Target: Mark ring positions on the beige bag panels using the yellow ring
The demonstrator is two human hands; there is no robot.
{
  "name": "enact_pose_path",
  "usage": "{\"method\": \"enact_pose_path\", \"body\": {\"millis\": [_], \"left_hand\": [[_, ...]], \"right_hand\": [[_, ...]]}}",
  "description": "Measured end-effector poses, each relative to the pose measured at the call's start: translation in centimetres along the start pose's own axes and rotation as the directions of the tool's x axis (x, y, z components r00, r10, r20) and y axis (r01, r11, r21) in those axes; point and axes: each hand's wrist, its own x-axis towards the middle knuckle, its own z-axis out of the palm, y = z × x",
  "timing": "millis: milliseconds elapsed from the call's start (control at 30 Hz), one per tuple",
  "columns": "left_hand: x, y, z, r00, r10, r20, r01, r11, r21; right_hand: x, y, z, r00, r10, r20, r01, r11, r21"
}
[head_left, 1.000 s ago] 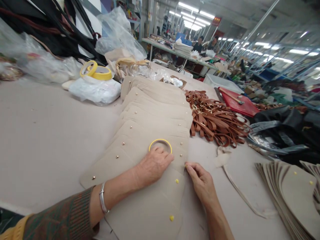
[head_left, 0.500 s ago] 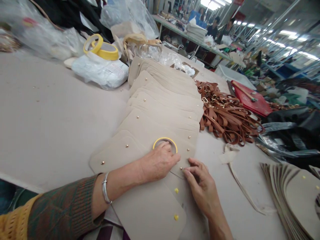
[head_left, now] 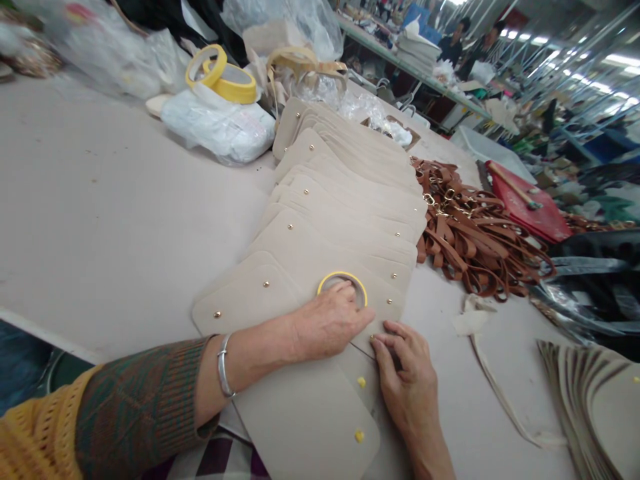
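My left hand is closed on a roll of yellow tape, its fingers hooked inside the ring. The roll stands over a fanned stack of beige panels with small metal studs near their corners. My right hand has its fingers curled in, thumb and fingertips at a stud by a panel's right edge; anything between them is too small to make out. Nearest me lies a beige panel with yellow tape bits along its right side.
Brown straps with metal clasps are heaped at right, beside a red slab with a stick on it. More beige panels stand fanned at lower right. Yellow tape rolls rest on a plastic-wrapped packet. People are in the background.
The whole view has shifted, so everything sits slightly farther right. Against the panels, both hands stay almost where they were; my right thumb is now closer over the stud.
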Motion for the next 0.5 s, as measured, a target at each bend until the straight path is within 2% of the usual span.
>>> {"method": "enact_pose_path", "body": {"millis": [167, 333, 400, 500], "left_hand": [[0.1, 0.0, -0.2, 1.000, -0.009, -0.002, 0.009, 1.000, 0.000], [0.0, 0.0, -0.2, 1.000, 0.000, -0.013, 0.000, 1.000, -0.008], [0.0, -0.1, -0.2, 1.000, -0.003, -0.005, 0.003, 1.000, -0.013], [0.2, -0.2, -0.4, 1.000, -0.004, 0.025, 0.005, 1.000, -0.018]], "right_hand": [[0.1, 0.3, 0.4, 1.000, 0.001, -0.020, -0.002, 1.000, -0.026], [-0.4, 0.6, -0.3, 0.989, 0.147, 0.007, -0.147, 0.984, 0.099], [-0.8, 0.5, -0.7, 0.978, 0.207, -0.032, -0.201, 0.970, 0.137], [-1.3, -0.1, -0.8, 0.977, 0.204, -0.059, -0.198, 0.975, 0.101]]}}
